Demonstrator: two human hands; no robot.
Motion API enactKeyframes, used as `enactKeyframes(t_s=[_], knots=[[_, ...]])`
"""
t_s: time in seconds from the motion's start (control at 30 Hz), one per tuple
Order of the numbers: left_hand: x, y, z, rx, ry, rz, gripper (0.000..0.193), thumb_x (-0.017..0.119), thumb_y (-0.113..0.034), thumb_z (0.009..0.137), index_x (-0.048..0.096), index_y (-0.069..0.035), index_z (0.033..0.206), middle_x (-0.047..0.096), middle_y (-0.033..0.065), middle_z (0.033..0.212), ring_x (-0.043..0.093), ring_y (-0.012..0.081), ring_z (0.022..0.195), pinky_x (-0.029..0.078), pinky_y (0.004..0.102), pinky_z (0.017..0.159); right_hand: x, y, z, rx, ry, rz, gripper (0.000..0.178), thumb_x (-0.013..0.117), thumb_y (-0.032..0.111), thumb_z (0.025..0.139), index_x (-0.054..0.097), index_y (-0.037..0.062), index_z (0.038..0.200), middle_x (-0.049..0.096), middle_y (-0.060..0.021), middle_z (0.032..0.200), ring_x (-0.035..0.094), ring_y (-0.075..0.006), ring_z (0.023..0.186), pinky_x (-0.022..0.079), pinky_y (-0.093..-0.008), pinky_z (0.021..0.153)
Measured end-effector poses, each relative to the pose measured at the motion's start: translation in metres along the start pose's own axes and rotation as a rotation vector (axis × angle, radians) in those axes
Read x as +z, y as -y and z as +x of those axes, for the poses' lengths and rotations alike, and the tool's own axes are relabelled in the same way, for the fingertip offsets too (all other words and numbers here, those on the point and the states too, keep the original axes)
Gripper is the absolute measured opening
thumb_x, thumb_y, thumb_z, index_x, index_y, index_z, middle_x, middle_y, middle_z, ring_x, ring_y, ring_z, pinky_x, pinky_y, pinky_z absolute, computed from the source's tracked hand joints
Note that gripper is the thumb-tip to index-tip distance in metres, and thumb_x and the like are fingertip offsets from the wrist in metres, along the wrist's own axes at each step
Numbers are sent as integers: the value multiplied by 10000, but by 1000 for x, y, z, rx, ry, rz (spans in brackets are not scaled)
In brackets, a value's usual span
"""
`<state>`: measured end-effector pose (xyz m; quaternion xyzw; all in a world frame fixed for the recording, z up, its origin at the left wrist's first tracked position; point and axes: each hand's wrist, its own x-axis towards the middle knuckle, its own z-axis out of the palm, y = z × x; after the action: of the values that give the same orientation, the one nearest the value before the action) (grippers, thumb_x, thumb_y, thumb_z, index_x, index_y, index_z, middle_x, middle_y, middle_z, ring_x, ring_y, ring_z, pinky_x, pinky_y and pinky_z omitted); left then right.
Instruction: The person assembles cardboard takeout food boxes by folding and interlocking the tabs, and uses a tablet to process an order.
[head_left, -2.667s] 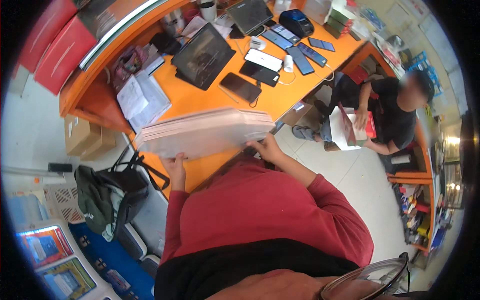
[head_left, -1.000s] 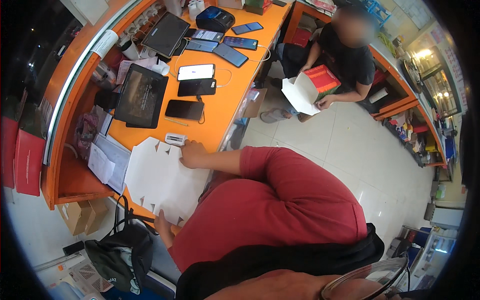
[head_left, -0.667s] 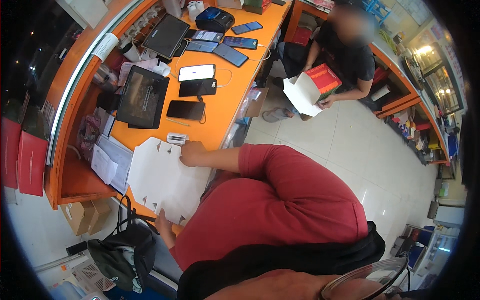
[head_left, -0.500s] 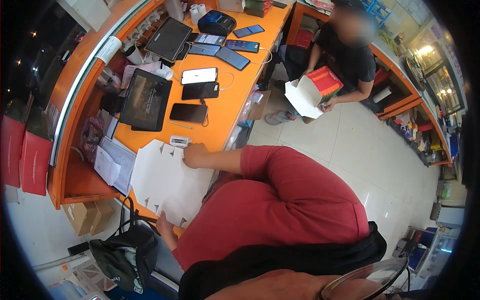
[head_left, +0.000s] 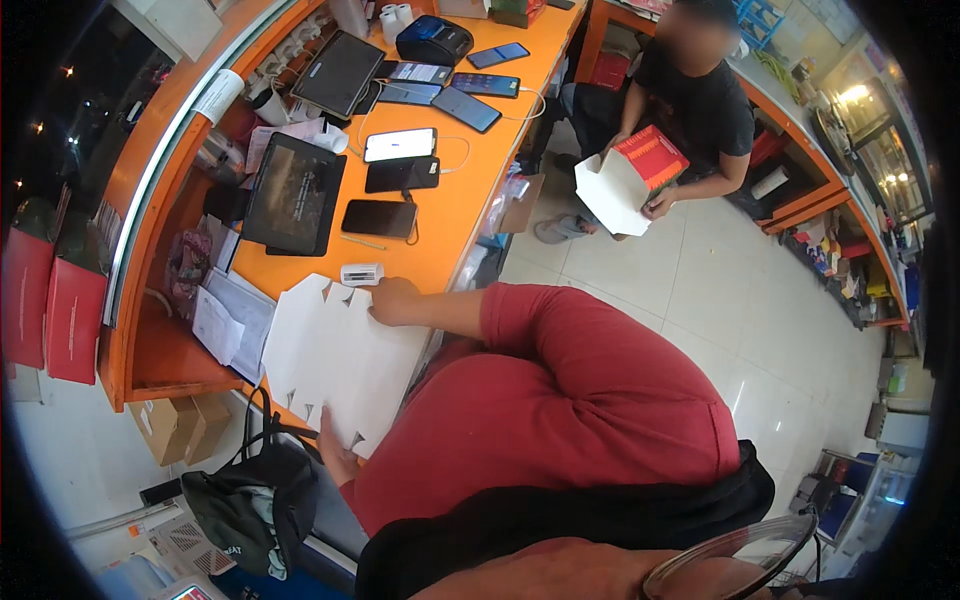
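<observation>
A flat sheet of white cardboard (head_left: 335,350), with small notches cut along its two ends, lies on the orange counter. My right hand (head_left: 396,302) has its fingers curled on the sheet's far right edge. At the near edge my left hand (head_left: 337,452) grips the sheet by the corner, partly hidden by my red sleeve. A small white roll (head_left: 362,274) lies just beyond the sheet, close to my right fingers. Across the floor, a person in a black shirt holds a red box (head_left: 652,160) with its white flap (head_left: 612,197) spread open.
Several phones stand along the counter, including a dark phone (head_left: 380,218). A black tablet (head_left: 292,197) and a laptop (head_left: 339,75) sit behind them, with a card terminal (head_left: 433,40) farther off. Papers (head_left: 232,325) fill the shelf on the left. A dark bag (head_left: 250,510) hangs below.
The cardboard and both hands have barely shifted. Across the floor, the person has tilted the red box slightly and moved it a little to the right.
</observation>
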<state>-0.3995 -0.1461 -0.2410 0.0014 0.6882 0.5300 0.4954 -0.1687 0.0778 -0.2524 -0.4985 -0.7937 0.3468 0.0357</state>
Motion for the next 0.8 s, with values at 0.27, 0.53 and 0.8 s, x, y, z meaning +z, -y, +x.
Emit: enactKeyframes(t_s=[0.27, 0.53, 0.8], knots=[[32, -4, -41, 620, -95, 132, 596, 622, -98, 928, 336, -13, 1443, 468, 172, 1391, 496, 251, 1227, 402, 409, 1033, 0, -17, 8, -90, -6, 222, 681, 650, 448, 840, 496, 7, 1336, 604, -220, 1179, 613, -363, 1068, 489, -435, 932], [28, -30, -44, 727, -70, 6, 508, 686, -85, 890, 441, 38, 1318, 592, 137, 1206, 598, 197, 1044, 497, 340, 906, -36, -16, 20, -367, -209, 687, 698, 778, 161, 754, 451, 66, 1363, 598, -98, 1200, 586, -201, 1067, 469, -345, 945], [39, -3, -3, 1159, -214, 149, 607, 729, -41, 818, 409, 26, 1329, 575, 140, 1206, 512, 215, 1180, 388, 353, 1032, -48, -30, -1, -543, 54, 661, 374, 770, 99, 784, 610, 38, 1117, 640, -70, 1066, 610, -150, 990, 498, -314, 858]])
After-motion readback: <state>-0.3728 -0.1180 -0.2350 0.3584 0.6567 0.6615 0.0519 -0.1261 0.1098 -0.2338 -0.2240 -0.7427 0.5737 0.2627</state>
